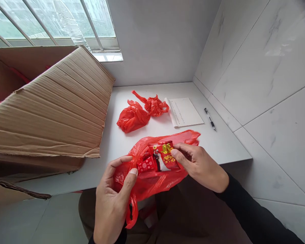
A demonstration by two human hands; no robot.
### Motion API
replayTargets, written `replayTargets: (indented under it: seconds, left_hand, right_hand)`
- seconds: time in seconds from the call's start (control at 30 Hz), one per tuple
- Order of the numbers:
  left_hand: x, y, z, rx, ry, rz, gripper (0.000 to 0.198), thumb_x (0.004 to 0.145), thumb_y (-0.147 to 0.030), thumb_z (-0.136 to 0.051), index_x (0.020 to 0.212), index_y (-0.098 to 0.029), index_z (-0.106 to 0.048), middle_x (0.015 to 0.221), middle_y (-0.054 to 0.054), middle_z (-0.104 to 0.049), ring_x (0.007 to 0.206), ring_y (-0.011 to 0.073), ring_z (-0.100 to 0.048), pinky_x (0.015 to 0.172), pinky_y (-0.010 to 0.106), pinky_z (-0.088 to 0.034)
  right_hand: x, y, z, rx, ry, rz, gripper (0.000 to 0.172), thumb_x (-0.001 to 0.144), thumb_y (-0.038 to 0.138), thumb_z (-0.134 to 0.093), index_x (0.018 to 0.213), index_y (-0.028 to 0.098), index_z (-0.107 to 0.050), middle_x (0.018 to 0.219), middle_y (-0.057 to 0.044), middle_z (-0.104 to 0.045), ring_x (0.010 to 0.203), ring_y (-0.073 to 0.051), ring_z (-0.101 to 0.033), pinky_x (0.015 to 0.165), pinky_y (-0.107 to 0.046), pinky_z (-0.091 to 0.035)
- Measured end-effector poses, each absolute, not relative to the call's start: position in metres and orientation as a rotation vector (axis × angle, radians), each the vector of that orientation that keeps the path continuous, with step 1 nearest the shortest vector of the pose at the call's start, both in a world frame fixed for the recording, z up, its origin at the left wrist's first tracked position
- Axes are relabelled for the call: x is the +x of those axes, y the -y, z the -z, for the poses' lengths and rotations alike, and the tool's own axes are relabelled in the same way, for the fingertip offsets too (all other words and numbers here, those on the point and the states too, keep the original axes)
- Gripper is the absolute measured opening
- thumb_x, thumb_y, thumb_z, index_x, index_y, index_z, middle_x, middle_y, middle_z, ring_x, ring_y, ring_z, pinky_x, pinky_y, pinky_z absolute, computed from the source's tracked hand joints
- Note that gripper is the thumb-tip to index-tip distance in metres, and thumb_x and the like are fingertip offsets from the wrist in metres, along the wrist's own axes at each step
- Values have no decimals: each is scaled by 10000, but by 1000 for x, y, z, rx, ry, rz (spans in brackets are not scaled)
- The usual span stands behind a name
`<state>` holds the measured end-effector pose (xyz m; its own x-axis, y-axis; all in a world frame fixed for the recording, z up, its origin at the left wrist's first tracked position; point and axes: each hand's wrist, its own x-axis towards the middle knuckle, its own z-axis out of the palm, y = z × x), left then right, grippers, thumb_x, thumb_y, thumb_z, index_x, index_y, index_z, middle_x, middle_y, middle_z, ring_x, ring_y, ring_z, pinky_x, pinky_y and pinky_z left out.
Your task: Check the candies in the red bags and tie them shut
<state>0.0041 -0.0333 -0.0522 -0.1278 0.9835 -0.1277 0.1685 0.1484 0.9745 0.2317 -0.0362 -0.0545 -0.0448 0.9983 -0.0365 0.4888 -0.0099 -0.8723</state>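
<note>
A red plastic bag point(155, 186) lies spread at the table's front edge, its mouth open and one handle loop hanging down. My left hand point(112, 200) grips the bag's left side between thumb and fingers. Pinched in my right hand point(204, 166) is a shiny red snack packet point(165, 161) with gold print and a dark-and-white picture, held over the bag's opening. Just left of it, smaller red wrapped pieces point(145, 165) with white patterns show inside the bag. The fingertips behind the packet are partly hidden.
Two bunched red plastic bags, one rounded point(133, 117) and one knotted point(156, 105), sit farther back on the white table point(109, 173). Beside them lie a notepad point(189, 112) and a pen point(210, 119). A large cardboard box point(53, 115) with red items inside stands left; a tiled wall point(274, 101) bounds the right.
</note>
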Motion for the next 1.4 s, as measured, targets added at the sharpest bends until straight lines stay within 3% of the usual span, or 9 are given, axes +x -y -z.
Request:
replayTargets:
  seconds: [0.17, 0.33, 0.43, 0.5, 0.63, 0.97, 1.17, 1.27, 1.4]
  left_hand:
    - [7, 34, 51, 1180, -1464, -1071, 448, 776, -482, -774, 1151, -267, -661, 1069, 25, -713, 880, 224, -687, 748, 296, -565]
    - [9, 34, 52, 1227, -1418, -1111, 433, 841, -464, -720, 1244, -313, -672, 1288, 22, -681, 1240, 297, -612, 1030, 365, -502]
    - [8, 33, 53, 1233, -1373, -1116, 442, 872, -456, -699, 1297, -343, -657, 1362, 7, -652, 1313, 290, -570, 1131, 377, -431]
    - [7, 32, 55, 1187, -1355, -1115, 444, 879, -452, -698, 1309, -351, -650, 1366, 7, -650, 1311, 287, -576, 1130, 377, -438]
    - [6, 33, 58, 1111, -1375, -1149, 394, 888, -458, -691, 1266, -350, -670, 1346, 0, -652, 1280, 281, -601, 1069, 347, -488]
    - [7, 34, 55, 1089, -1388, -1163, 385, 858, -480, -717, 1221, -353, -689, 1256, -18, -678, 1101, 206, -676, 803, 172, -573]
    - [9, 36, 52, 1091, -1395, -1170, 413, 832, -482, -738, 1215, -335, -697, 1181, -3, -713, 1024, 205, -702, 776, 185, -590]
    - [10, 38, 51, 1092, -1396, -1182, 433, 826, -482, -743, 1228, -330, -693, 1201, 0, -712, 1097, 233, -687, 876, 233, -582]
    - [9, 40, 52, 1119, -1394, -1179, 433, 844, -475, -728, 1248, -328, -681, 1250, 4, -698, 1166, 255, -664, 969, 288, -553]
  right_hand:
    - [222, 44, 54, -1889, 1812, -449, 249, 1029, 338, -437, 966, 231, -653, 812, 7, -701, 673, -183, -616, 617, -323, -370]
    - [212, 50, 52, -1914, 1928, -328, 270, 1037, 313, -415, 1022, 234, -672, 899, -13, -742, 731, -219, -684, 604, -333, -404]
    - [205, 50, 53, -1843, 1952, -370, 263, 1046, 297, -411, 1171, 262, -640, 996, -9, -751, 797, -213, -712, 636, -323, -440]
    - [201, 47, 54, -1911, 2016, -427, 264, 1043, 269, -415, 1202, 258, -626, 971, -17, -759, 781, -225, -723, 614, -326, -432]
    - [195, 39, 48, -2260, 2138, -467, 220, 1027, 228, -430, 1042, 203, -648, 777, -49, -742, 695, -277, -729, 522, -331, -339]
    - [197, 24, 53, -2284, 2269, -405, 193, 983, 252, -519, 868, 190, -660, 756, -76, -741, 728, -290, -743, 530, -315, -322]
    - [196, 25, 44, -2349, 2100, -333, 246, 1021, 301, -449, 1175, 169, -589, 781, -79, -746, 731, -300, -743, 524, -318, -346]
    - [189, 27, 38, -2294, 2032, -327, 338, 1019, 265, -419, 1329, 144, -481, 783, -75, -745, 702, -290, -737, 527, -325, -372]
    - [182, 21, 51, -1974, 2150, -424, 293, 952, 139, -450, 1220, 194, -558, 852, -54, -748, 734, -263, -737, 582, -320, -447]
